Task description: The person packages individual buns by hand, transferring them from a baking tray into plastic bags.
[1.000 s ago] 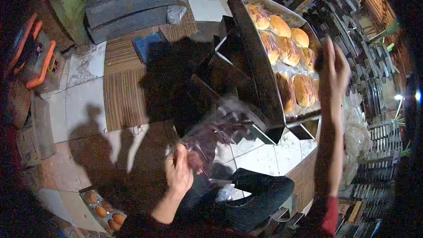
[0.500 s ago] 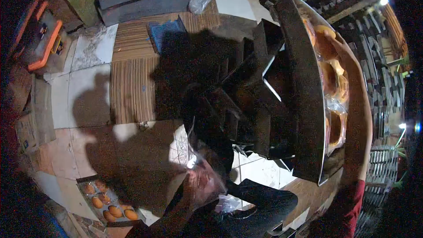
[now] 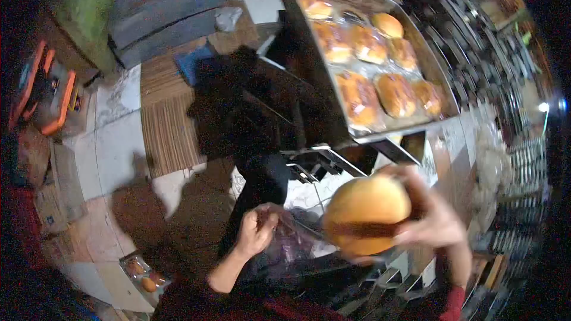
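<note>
Bun (image 3: 366, 205) | right hand (image 3: 431, 223) curled around it | left hand (image 3: 257, 232) pinching plastic bag (image 3: 291, 241)

The bun (image 3: 366, 211) is showing a smooth, matt crust; the clear plastic bag (image 3: 294, 241) is looking crinkled and glossy; the metal tray (image 3: 404, 131) is shining, its wrapped buns (image 3: 357, 92) gleaming under glossy film.

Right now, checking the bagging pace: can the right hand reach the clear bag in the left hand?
Probably yes: the right hand, gripping a bun, is close beside the bag held by the left hand, nothing between them.
</note>
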Tool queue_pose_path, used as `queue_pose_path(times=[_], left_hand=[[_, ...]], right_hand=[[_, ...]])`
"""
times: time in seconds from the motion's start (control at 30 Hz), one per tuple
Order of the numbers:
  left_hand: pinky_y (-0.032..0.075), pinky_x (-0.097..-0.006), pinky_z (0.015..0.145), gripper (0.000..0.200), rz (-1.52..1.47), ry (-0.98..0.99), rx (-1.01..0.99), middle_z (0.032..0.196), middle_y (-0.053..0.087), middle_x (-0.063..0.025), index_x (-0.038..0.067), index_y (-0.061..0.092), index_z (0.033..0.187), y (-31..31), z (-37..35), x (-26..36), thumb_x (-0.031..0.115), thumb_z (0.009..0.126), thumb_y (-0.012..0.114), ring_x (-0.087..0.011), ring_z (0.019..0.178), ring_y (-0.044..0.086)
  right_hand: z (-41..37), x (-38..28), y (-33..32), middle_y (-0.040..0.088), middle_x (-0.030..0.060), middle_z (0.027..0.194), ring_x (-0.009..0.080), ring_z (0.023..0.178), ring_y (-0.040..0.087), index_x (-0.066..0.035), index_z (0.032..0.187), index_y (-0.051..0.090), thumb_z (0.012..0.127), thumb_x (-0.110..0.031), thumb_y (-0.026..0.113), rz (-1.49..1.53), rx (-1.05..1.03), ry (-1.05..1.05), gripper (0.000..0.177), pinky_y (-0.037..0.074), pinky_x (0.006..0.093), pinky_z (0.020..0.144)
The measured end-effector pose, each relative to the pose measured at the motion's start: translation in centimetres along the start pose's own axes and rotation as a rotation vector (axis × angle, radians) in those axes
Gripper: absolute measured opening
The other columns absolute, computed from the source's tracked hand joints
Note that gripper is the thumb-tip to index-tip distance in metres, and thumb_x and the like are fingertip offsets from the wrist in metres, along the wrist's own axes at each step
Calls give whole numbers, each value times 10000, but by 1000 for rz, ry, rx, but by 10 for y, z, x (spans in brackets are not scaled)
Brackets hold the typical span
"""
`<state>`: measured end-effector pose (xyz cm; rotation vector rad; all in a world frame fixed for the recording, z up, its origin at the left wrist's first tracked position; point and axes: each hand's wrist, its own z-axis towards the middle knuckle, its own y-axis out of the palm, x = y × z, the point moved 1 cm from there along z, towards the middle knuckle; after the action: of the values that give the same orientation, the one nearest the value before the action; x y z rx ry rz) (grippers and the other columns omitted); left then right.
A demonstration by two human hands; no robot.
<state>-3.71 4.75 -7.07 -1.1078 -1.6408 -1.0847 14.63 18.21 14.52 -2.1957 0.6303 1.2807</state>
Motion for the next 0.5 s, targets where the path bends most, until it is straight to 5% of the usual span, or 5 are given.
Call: queue_pose_path(times=[0.1,0.17,0.23,0.33,0.5], left_hand=[[455,-228,699,179,22,0,-283,834,622,-50,-4,583,949,18,-14,49,131,832,600,-80,758,564],[457,-229,690,166,48,-178,-364,798,623,-40,4,587,902,9,-20,52,155,833,601,-78,746,562],[467,-236,649,166,33,-158,-138,784,621,-49,9,580,895,-8,-18,42,170,863,550,-89,688,565],[478,-242,586,206,-137,-168,23,754,617,-78,-17,564,905,-17,-15,46,180,876,510,-125,631,582],[489,-258,613,247,292,-248,-231,791,616,-106,-53,561,906,3,-33,100,189,870,523,-175,699,607]], right_hand=[[-39,73,45,456,99,1165,193,1080,449,-9,1207,359,623,-225,803,72,69,175,765,365,327,950],[-60,114,61,549,98,1016,173,965,526,8,1135,430,696,-218,747,292,178,267,587,412,296,872],[-77,152,61,564,83,1014,167,963,533,9,1123,452,698,-181,723,634,469,71,539,417,294,854],[-86,180,51,555,58,1042,154,971,524,-13,1132,459,645,-180,752,702,385,-199,593,405,303,865],[-84,171,28,536,53,1026,146,978,507,-21,1128,461,590,-155,792,294,351,-320,646,401,289,857]])
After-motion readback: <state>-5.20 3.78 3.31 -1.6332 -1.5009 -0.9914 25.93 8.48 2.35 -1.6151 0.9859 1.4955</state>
